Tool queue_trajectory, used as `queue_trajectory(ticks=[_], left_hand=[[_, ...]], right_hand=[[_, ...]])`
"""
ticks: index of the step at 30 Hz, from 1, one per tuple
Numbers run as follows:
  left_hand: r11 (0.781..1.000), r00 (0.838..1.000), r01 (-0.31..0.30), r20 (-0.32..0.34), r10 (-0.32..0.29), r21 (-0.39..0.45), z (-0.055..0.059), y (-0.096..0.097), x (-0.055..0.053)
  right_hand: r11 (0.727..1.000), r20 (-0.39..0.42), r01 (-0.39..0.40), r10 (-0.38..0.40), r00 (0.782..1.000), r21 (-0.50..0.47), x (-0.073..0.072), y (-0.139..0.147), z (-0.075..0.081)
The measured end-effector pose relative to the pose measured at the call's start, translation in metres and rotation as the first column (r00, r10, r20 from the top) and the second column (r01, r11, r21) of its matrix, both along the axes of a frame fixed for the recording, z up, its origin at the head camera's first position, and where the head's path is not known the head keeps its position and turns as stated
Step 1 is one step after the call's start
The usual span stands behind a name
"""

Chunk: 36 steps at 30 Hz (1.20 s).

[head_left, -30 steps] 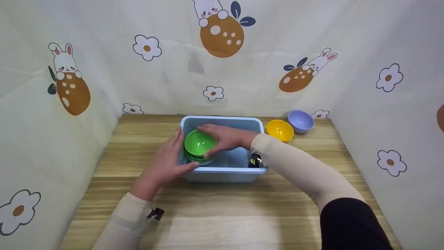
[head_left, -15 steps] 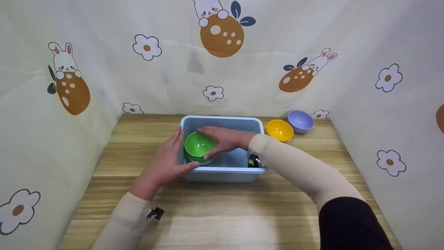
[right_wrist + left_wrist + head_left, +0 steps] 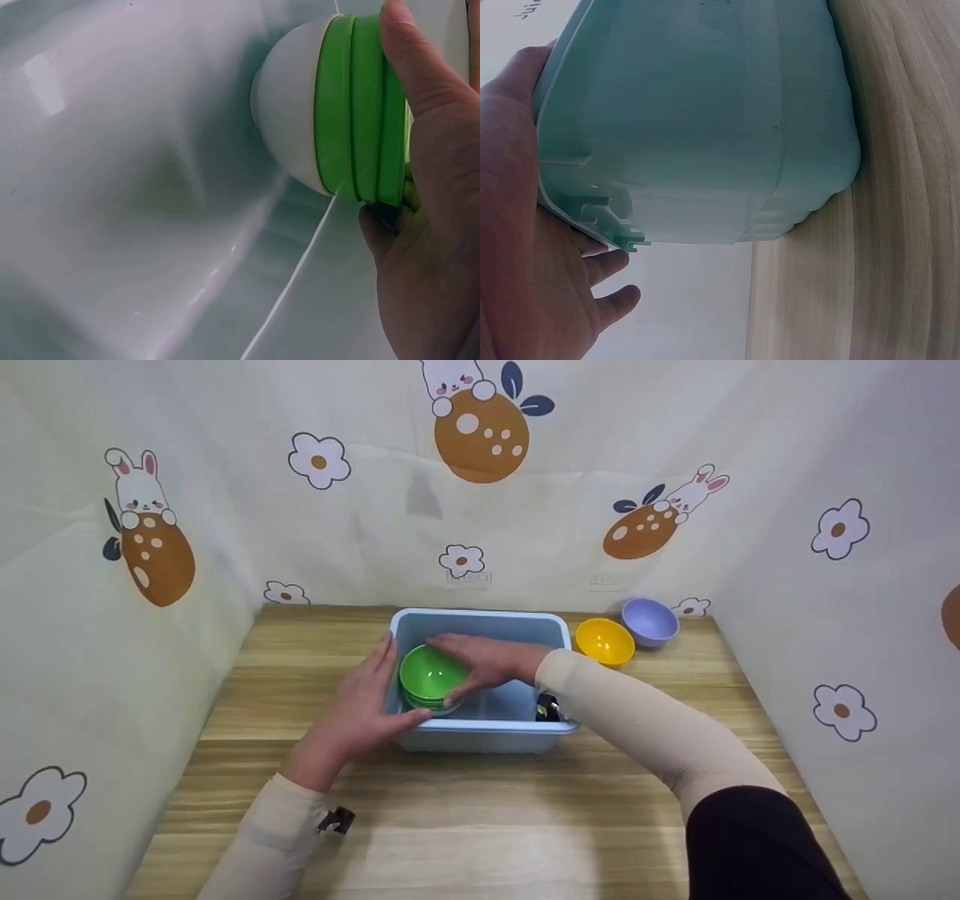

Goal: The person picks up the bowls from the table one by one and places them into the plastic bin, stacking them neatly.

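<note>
A light blue plastic bin (image 3: pixel 487 741) stands on the table. Inside its left end is a nested stack of green bowls (image 3: pixel 431 671), and the right wrist view shows a whitish rounded bowl bottom (image 3: pixel 289 105) under the green rims. My right hand (image 3: pixel 491 660) reaches into the bin and holds the top green bowl by its rim, thumb and fingers on opposite sides. My left hand (image 3: pixel 360 705) rests on the bin's left front corner, fingers extended along the left rim and thumb on the front rim. In the left wrist view, the bin's outer wall (image 3: pixel 697 127) hides part of those fingers.
A yellow bowl (image 3: pixel 604 641) sits just right of the bin, with a purple bowl (image 3: pixel 650 622) behind it to the right. The wooden table (image 3: pixel 480 825) is bounded by patterned cloth walls (image 3: pixel 360 540) at the back and both sides.
The top green bowl has come down slightly with my right hand and now sits closer into the stack. My left hand stays in place on the bin's corner.
</note>
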<state>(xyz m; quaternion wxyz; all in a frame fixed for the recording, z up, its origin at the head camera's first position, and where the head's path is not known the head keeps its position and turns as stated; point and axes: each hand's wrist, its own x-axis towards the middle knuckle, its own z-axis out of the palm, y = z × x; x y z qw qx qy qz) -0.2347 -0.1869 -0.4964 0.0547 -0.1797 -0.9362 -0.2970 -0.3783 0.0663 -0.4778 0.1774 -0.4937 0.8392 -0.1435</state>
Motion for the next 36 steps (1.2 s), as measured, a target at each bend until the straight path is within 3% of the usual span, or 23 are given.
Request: queue_trajectory(ticks=[23, 27, 36], left_hand=[[1.000, 1.000, 0.000, 0.015, 0.000, 0.000, 0.001, 0.001, -0.001], [1.000, 1.000, -0.001, 0.022, 0.000, 0.003, 0.001, 0.002, -0.001], [1.000, 1.000, -0.011, 0.027, 0.011, -0.003, 0.002, 0.001, 0.000]], right_hand=[[1.000, -0.010, 0.002, -0.002, 1.000, 0.005, 0.001, -0.002, 0.006], [1.000, 0.008, 0.024, -0.024, 1.000, 0.012, 0.001, 0.003, 0.017], [0.997, 0.070, 0.080, -0.081, 0.994, 0.023, 0.009, 0.026, 0.066]])
